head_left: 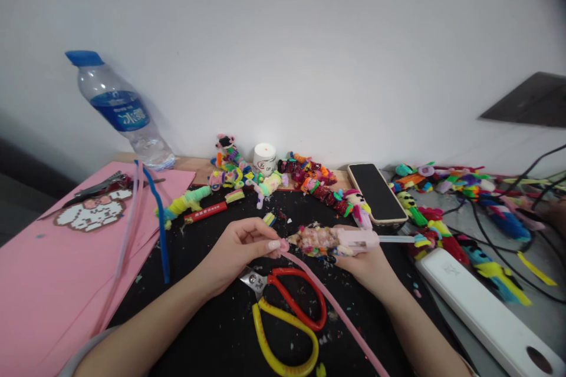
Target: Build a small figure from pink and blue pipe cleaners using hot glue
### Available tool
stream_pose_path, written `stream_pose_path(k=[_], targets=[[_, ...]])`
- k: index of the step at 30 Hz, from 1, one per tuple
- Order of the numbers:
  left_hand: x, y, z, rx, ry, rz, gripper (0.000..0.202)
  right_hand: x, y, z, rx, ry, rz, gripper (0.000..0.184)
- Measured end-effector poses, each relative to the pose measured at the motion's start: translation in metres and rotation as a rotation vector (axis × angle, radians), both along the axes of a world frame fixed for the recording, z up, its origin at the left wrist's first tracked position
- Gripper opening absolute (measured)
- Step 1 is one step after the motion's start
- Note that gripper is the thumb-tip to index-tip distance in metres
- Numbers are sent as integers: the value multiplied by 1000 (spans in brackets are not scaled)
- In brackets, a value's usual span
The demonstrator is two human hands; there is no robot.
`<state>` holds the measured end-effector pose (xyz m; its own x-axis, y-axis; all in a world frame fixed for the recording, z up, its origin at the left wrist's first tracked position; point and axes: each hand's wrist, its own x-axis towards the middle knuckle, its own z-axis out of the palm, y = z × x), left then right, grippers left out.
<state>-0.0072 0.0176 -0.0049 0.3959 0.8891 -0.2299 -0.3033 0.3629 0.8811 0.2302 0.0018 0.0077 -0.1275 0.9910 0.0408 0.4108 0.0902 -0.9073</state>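
My left hand [250, 244] pinches the coiled end of a pink pipe cleaner [329, 297], whose long tail runs down to the right. In my right hand [365, 265] is a glue gun [354, 240], its body crusted with coloured fuzz and a clear glue stick [395, 239] poking out the back. The nozzle points left and reaches the pink coil; whether they touch I cannot tell. Below both hands lie scissors [289, 321] with one red and one yellow handle, on a black mat [207, 318].
Pipe-cleaner figures [325, 191] line the back, beside a white paper cup [265, 158] and a phone [378, 193]. A bottle [121, 109] leans on the wall. Pink sheets [35, 283] and a blue pipe cleaner [158, 221] lie left. Cables [486, 235] and a white device [490, 312] are right.
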Motion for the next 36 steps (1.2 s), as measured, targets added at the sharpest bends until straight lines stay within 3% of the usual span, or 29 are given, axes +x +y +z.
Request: stream_pose_path(k=[9,14,25,36], targets=[[1,-1,3,-9,-68,-40,22,0,0,-2,-8,38,-53,18],[2,0,4,3,-88,-49,25,0,1,0,-4,4,5,12],[1,-1,3,-4,-110,-73,29,1,1,1,-38,37,88,17],[1,-1,0,21,-144,-121,33,2,0,-2,-32,37,54,19]])
